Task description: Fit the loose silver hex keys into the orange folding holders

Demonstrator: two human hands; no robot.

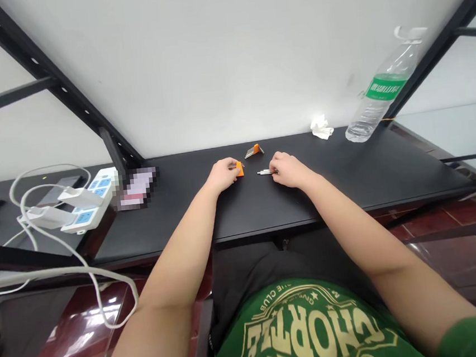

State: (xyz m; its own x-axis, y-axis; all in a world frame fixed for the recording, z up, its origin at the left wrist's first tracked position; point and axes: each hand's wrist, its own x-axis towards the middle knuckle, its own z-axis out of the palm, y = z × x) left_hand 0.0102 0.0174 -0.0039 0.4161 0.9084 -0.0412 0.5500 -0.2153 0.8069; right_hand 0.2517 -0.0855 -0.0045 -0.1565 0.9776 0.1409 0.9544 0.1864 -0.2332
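Note:
My left hand (223,174) is closed around a small orange holder (240,169), with a thin metal rod showing near my fingertips. To its right, my right hand (287,169) has its fingers pinched at the ends of several slim silver rods (264,171), which look like hex keys and point left, low over the black tabletop. Behind and between both hands rests a second orange holder (256,148) with several silver keys fanned out of it. My fingers partly cover what each hand holds.
A large clear bottle (375,98) with a green label stands at the back right, beside a crumpled white tissue (321,128). On the left lie a blurred-out phone (138,188) and a white power strip (92,201) with chargers and looping cables (76,250). Black shelf posts (82,98) flank the tabletop (173,207).

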